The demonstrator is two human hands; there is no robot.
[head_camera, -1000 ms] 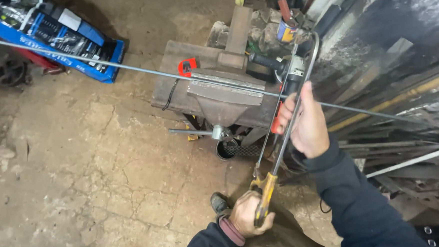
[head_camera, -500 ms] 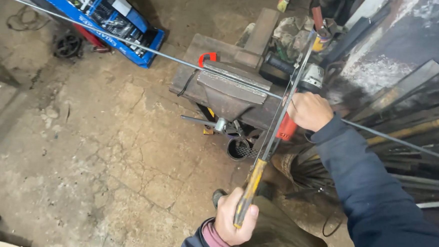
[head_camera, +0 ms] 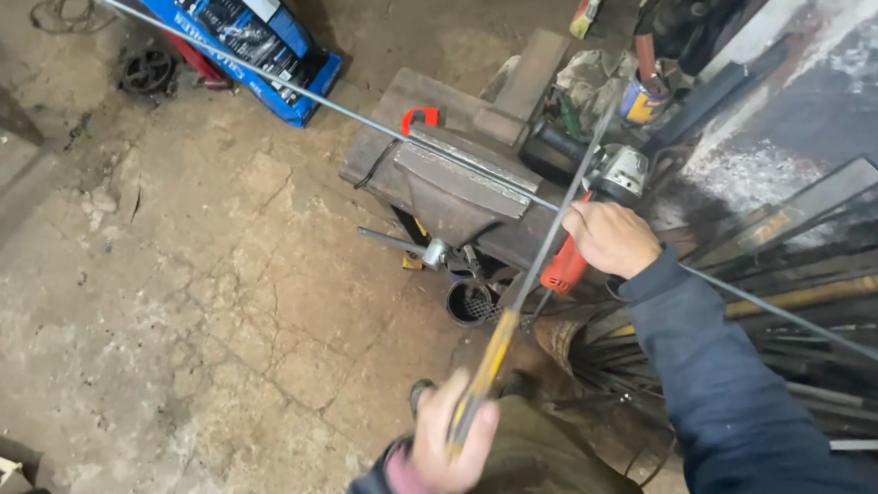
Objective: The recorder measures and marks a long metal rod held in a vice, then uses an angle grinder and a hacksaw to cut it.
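Observation:
A long thin metal rod (head_camera: pixel 219 53) runs from the upper left across a rusty steel workblock (head_camera: pixel 442 192) and on to the right. My right hand (head_camera: pixel 610 236) is closed on the rod at the block's right end, pressing it there. My left hand (head_camera: pixel 455 428), low in the view, grips the yellow handle of a hacksaw (head_camera: pixel 544 253). The saw's frame reaches up past my right hand and crosses the rod. Just under my right hand lies an angle grinder (head_camera: pixel 621 171) with a red body and a silver head.
A blue sack (head_camera: pixel 231 16) and a small dark wheel (head_camera: pixel 148 71) lie on the cracked concrete floor at upper left. A paint can (head_camera: pixel 642 102) stands behind the block. Steel bars and strips (head_camera: pixel 807 296) pile up on the right. A round black holder (head_camera: pixel 471 304) sits below the block.
The view has swung, so the block and the sack now sit further left and up. My left hand with the saw handle has dropped lower in the picture. My right hand stays on the rod.

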